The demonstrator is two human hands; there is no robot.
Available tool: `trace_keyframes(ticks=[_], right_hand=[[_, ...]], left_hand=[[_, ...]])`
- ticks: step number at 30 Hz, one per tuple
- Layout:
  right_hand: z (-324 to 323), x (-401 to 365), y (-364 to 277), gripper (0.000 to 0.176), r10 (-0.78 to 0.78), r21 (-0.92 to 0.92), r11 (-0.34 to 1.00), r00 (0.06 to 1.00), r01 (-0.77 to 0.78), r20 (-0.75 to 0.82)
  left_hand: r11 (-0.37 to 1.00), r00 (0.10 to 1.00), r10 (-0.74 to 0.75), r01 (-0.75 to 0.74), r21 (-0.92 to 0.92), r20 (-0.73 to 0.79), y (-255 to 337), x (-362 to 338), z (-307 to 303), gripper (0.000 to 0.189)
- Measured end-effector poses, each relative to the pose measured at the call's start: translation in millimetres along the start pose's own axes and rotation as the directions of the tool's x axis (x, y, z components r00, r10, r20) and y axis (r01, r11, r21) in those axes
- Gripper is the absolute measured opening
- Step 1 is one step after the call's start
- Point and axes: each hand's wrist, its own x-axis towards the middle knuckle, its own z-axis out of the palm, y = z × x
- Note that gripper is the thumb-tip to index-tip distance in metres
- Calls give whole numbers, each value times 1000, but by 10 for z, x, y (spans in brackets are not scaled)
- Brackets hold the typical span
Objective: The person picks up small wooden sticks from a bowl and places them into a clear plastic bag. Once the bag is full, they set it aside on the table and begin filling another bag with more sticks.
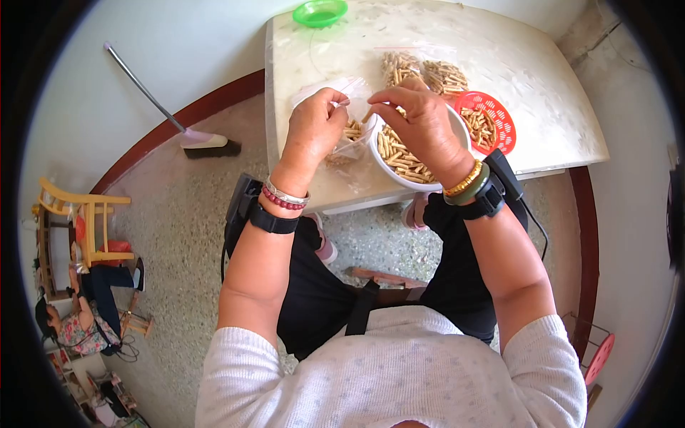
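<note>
My left hand [314, 130] pinches the rim of a clear plastic bag [348, 151] that holds some short tan sticks. Just right of the bag's mouth, my right hand [421, 125] holds a tan stick [369, 114] between thumb and fingertips. Below my right hand is a white bowl [378, 158] with many such sticks [407, 162] in it. A red perforated basket [506, 132] with more sticks stands to the right of the bowl. Behind my right hand lie two filled clear bags [399, 65] [445, 77].
The pale table [521, 64] carries a green dish [320, 13] at its back left edge. A broom [207, 140] leans on the wall at left. At far left a person [82, 328] sits beside a wooden chair [89, 221].
</note>
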Motion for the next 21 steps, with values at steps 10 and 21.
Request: trace_keyframes(ticks=[10, 21], right_hand=[[17, 77, 25, 23, 167, 235, 957, 986, -168, 22], [-310, 42, 72, 18, 217, 898, 71, 885, -435, 411]], left_hand=[[997, 1000, 2, -2, -82, -7, -7, 19, 33, 21], [962, 961, 227, -247, -118, -158, 288, -83, 63, 18]])
